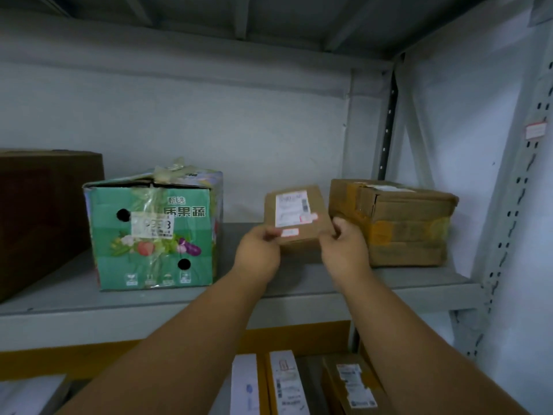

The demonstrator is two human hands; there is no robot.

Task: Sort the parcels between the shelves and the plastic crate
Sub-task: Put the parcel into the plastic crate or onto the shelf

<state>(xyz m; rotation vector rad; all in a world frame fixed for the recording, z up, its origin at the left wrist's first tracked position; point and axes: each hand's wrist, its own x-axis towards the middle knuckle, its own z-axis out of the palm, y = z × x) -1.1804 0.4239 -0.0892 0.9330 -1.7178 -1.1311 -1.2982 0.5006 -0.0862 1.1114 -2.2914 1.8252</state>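
Above the grey shelf, the left hand and right hand pinch the near corners of a small cardboard parcel, label up, long axis running away toward the wall, between a green produce box and a taped carton.

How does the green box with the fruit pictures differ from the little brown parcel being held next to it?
The green box is printed with fruit and vegetables and has round holes; the small brown parcel is plain cardboard. The green box is clearly bigger. It stands alone on the shelf, while the left hand and right hand grip the small brown parcel by its near corners. Both carry white labels.
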